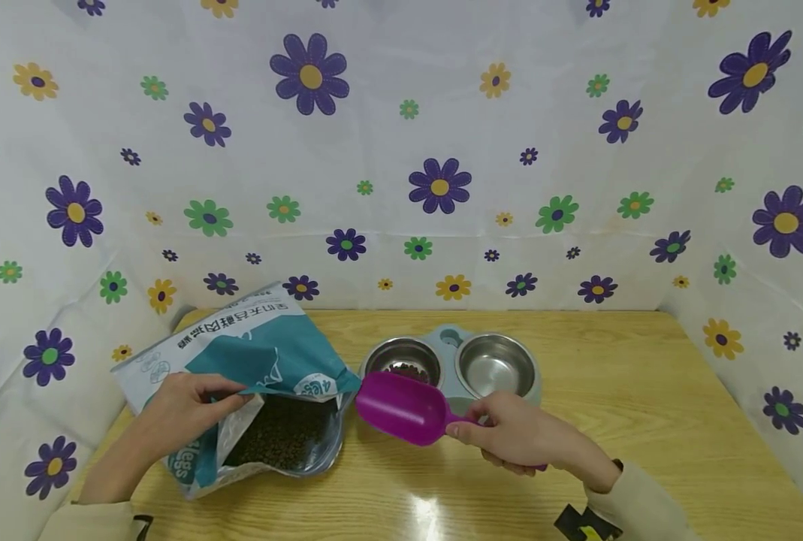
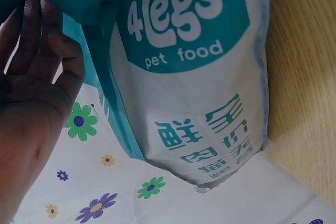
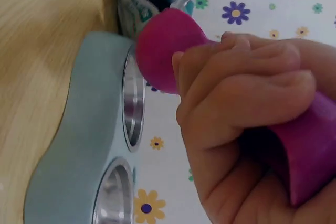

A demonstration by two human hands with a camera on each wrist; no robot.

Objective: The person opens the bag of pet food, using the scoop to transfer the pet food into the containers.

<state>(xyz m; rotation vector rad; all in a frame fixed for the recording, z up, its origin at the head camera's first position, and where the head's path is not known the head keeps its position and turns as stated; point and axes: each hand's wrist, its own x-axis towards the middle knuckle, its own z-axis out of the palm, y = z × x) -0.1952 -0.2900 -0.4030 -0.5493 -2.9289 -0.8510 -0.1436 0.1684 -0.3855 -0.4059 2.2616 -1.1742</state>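
In the head view my left hand pinches the upper edge of a teal and white pet food bag, whose mouth gapes toward me. Brown kibble shows inside. My right hand grips the handle of a magenta scoop. No kibble shows in the scoop, and its tip is beside the bag's mouth. Behind the scoop stands a light blue double feeder. Some kibble lies in its left steel bowl, partly hidden by the scoop; no food shows in the right steel bowl.
A wooden table carries everything. White cloth printed with flowers hangs behind it and along both sides. The bag leans toward the left cloth wall, with the feeder close on its right.
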